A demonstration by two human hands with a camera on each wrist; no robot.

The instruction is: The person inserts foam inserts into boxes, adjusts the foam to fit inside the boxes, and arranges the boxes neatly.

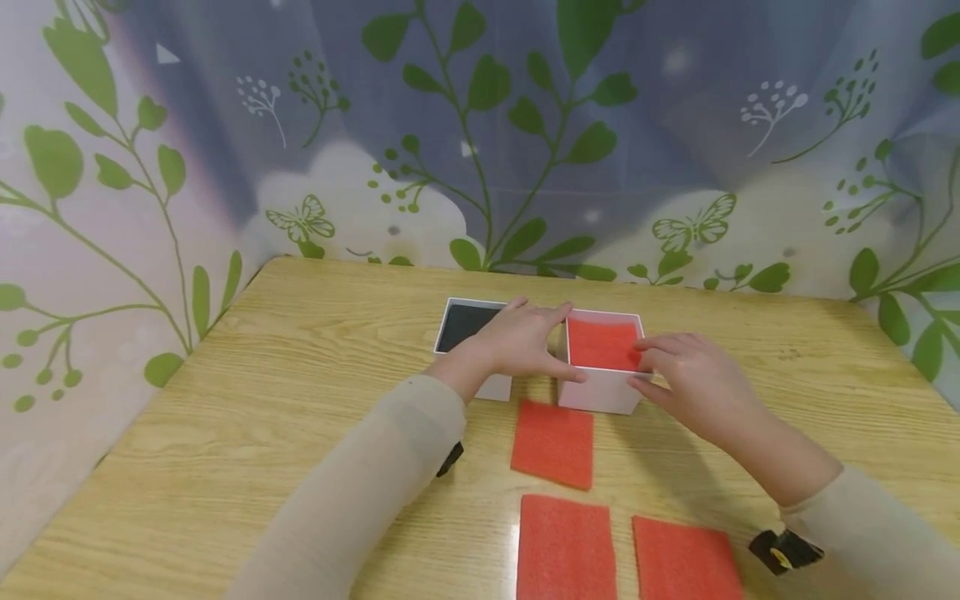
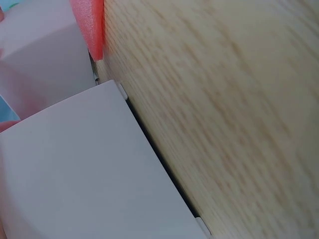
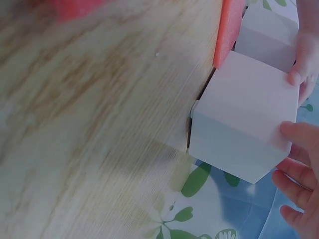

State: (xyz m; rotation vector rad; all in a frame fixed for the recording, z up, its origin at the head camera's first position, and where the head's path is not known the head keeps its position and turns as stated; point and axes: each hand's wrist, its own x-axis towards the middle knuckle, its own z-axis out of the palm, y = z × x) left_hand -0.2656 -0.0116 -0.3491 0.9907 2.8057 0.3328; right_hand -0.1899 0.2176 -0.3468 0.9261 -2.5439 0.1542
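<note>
A small white open-topped box (image 1: 600, 392) stands between the two hands, with a red felt-like square (image 1: 603, 343) lying inside near its rim. My left hand (image 1: 517, 337) spans the box's left side, its thumb at the front left top corner and its forefinger at the back left corner. At the right wall, my right hand (image 1: 693, 379) grips the rim: its fingertips overlap the red square's edge, and its thumb (image 3: 299, 132) rests outside by the front corner. A second white box (image 1: 495, 388), holding a dark piece (image 1: 461, 327), sits partly hidden behind the left hand.
In front of the boxes, a red square (image 1: 553, 443) lies on the wooden table (image 1: 300, 375). Two more red pieces, one (image 1: 566, 546) left and one (image 1: 686, 558) right, lie nearer the front. A leaf-printed curtain (image 1: 337, 167) hangs along the back.
</note>
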